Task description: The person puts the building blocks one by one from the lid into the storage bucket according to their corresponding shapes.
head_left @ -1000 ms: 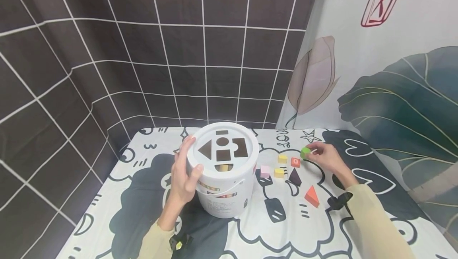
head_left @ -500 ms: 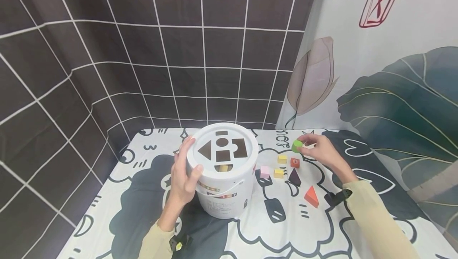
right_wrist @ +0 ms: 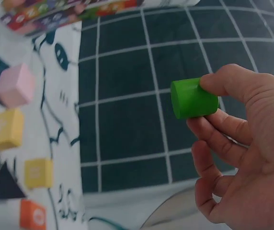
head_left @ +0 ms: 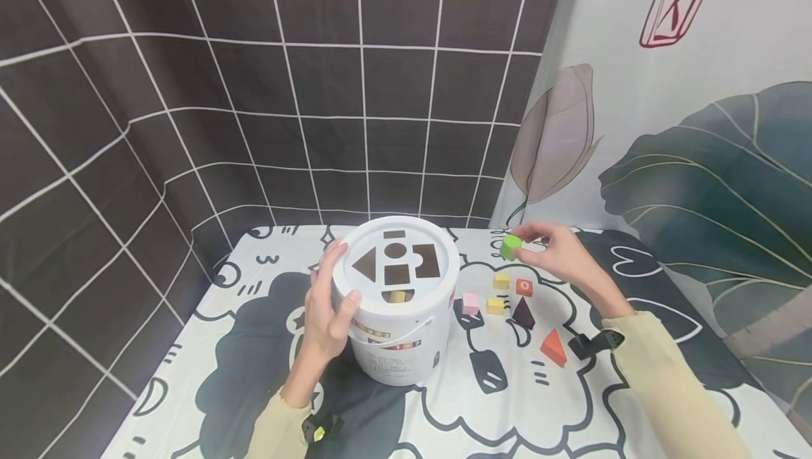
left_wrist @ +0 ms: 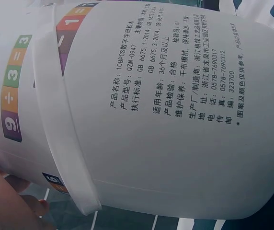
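Observation:
In the head view, my left hand (head_left: 326, 307) rests against the left side of a white bucket (head_left: 400, 346), thumb at the front of its rim. The bucket's lid (head_left: 428, 293) has cut-out shapes: a triangle, circle, rectangles, a notched square and an arch. A yellow block (head_left: 397, 297) shows beneath the arch hole. My right hand (head_left: 558, 251) pinches a green cylinder (right_wrist: 189, 98) between thumb and fingers, above the table and right of the bucket. The left wrist view shows the bucket's printed side and white handle (left_wrist: 62, 120), with part of the left hand (left_wrist: 5, 203).
Right of the bucket lie a pink cube (head_left: 470, 303), two yellow blocks (head_left: 495, 306), a red block (head_left: 524, 286), a dark triangular block (head_left: 523, 313) and an orange-red triangular block (head_left: 554, 347). A printed cloth (head_left: 469, 420) covers the table. Grid-patterned curtain (head_left: 304, 78) hangs behind.
My right hand has lifted the green cylinder and carried it leftward, toward the bucket. The left hand and the bucket have stayed in place.

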Available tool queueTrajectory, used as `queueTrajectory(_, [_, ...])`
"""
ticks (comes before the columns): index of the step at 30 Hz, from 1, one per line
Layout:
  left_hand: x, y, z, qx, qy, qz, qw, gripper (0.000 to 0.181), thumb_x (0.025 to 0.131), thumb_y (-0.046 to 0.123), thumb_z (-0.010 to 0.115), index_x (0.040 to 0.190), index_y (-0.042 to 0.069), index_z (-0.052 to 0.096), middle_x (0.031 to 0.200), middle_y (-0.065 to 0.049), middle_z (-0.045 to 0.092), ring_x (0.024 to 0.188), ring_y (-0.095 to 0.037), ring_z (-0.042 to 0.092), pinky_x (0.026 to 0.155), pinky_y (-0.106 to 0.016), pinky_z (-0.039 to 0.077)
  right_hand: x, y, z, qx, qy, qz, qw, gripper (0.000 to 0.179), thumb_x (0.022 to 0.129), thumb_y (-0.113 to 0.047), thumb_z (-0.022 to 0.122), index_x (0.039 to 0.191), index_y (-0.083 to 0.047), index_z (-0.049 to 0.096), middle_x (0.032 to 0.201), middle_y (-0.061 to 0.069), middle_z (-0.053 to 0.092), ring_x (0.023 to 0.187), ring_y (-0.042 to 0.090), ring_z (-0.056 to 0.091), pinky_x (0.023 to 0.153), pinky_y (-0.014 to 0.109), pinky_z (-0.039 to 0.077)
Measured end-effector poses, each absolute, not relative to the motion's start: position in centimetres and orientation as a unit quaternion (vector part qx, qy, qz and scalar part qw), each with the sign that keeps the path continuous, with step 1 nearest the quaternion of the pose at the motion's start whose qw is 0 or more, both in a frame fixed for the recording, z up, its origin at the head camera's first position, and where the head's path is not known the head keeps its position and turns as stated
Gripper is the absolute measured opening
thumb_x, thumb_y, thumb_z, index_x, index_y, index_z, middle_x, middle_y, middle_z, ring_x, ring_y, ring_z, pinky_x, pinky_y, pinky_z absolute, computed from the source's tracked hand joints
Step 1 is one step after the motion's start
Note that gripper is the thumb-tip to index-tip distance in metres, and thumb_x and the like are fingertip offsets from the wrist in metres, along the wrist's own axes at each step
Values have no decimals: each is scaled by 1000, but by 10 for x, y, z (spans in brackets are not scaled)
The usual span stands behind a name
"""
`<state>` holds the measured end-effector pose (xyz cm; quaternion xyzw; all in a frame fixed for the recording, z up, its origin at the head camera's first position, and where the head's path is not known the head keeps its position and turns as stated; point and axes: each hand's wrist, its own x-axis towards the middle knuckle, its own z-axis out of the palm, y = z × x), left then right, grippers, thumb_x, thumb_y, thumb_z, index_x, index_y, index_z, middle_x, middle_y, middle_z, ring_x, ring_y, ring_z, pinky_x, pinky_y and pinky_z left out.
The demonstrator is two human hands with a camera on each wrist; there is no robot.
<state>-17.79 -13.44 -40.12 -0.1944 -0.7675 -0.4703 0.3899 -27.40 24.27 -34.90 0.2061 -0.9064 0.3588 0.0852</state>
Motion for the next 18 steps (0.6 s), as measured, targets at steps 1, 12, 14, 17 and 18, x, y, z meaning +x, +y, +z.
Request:
queueTrajectory(1, [-178, -134, -401, -195, -768, -470, 390, 68, 80, 29, 50, 141, 0, 50, 148, -18, 48, 141, -35, 38, 106, -74, 13, -274, 240, -346, 214, -905, 358, 88, 34, 86, -15, 75, 115, 1, 68, 106, 15, 69, 105, 36, 58, 93, 56, 41])
queueTrajectory(12, [-179, -134, -402, -198, -768, -468, 390, 69, 80, 29, 50, 142, 0, 49, 148, -18, 48, 140, -36, 38, 106, -73, 15, -264, 212, -312, 274, -888, 353, 108, 27, 84, -14, 76, 109, -6, 71, 98, 5, 70, 95, 23, 60, 87, 47, 41])
queueTrajectory(14, [-178, -134, -401, -199, -767, -469, 391, 69, 80, 29, 50, 142, -1, 50, 148, -19, 48, 140, -36, 39, 106, -72, 16, -262, 206, -307, 278, -887, 353, 107, 27, 84, -14, 76, 109, -6, 71, 97, 4, 70, 95, 22, 60, 86, 46, 42])
queueTrajectory(17, [-178, -134, -400, -200, -766, -468, 392, 69, 80, 30, 50, 142, -1, 50, 148, -19, 48, 139, -37, 39, 105, -73, 16, -260, 197, -301, 287, -884, 354, 107, 28, 83, -14, 77, 109, -7, 71, 97, 3, 70, 95, 21, 60, 84, 45, 42])
queueTrajectory(18, [-178, -134, -400, -200, -766, -468, 393, 69, 80, 30, 50, 142, -1, 50, 148, -19, 48, 139, -37, 40, 105, -73, 17, -260, 194, -300, 291, -883, 354, 106, 28, 83, -13, 76, 109, -7, 71, 97, 3, 70, 95, 21, 59, 84, 44, 42])
